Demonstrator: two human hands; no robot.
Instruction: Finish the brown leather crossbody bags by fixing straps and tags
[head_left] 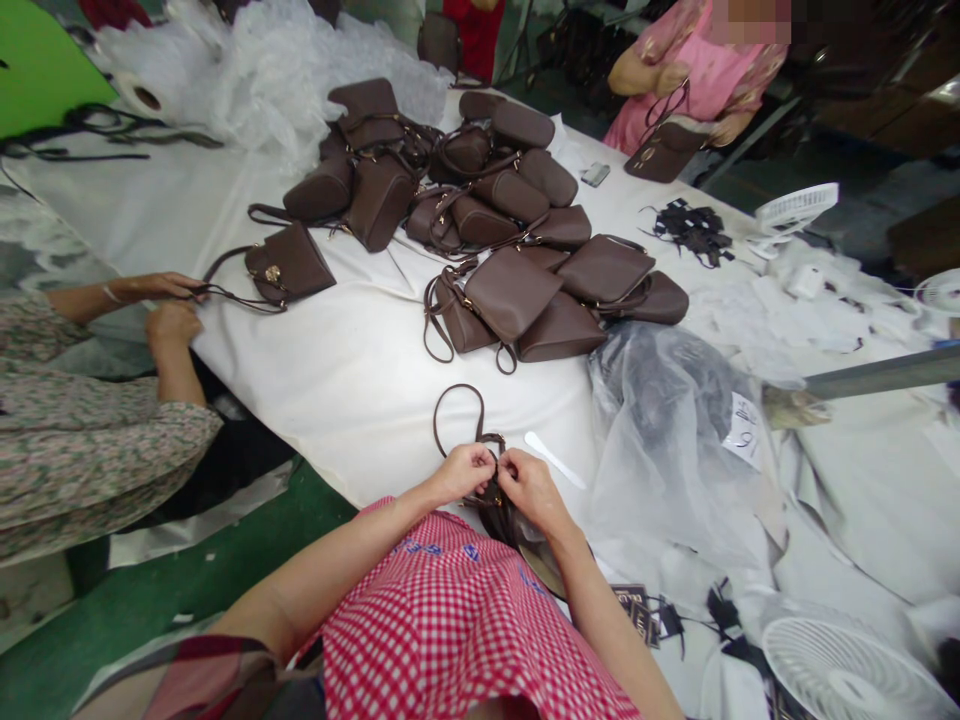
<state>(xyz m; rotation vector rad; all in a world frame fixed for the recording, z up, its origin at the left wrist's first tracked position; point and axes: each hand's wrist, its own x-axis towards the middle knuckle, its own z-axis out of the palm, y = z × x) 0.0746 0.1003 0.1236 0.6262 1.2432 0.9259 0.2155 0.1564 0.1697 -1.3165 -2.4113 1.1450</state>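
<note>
My left hand [465, 470] and my right hand [531, 484] are pinched together at the top of a brown handbag [510, 525] that hangs at the table's near edge against my red checked apron. Both hands are closed on the bag's strap fitting. The bag's brown strap [457, 410] loops up onto the white table cover [352, 370] just beyond my fingers. Most of the bag's body is hidden under my hands and wrist. A small white flat tool [555, 460] lies on the cover right of my hands.
A heap of finished brown handbags [510, 230] covers the table's middle. A person at left [172, 320] handles another bag [289, 265]. A second person in pink [690, 90] holds one at the far side. Clear plastic bags [667, 420], black tags [690, 230] and fans [840, 660] lie right.
</note>
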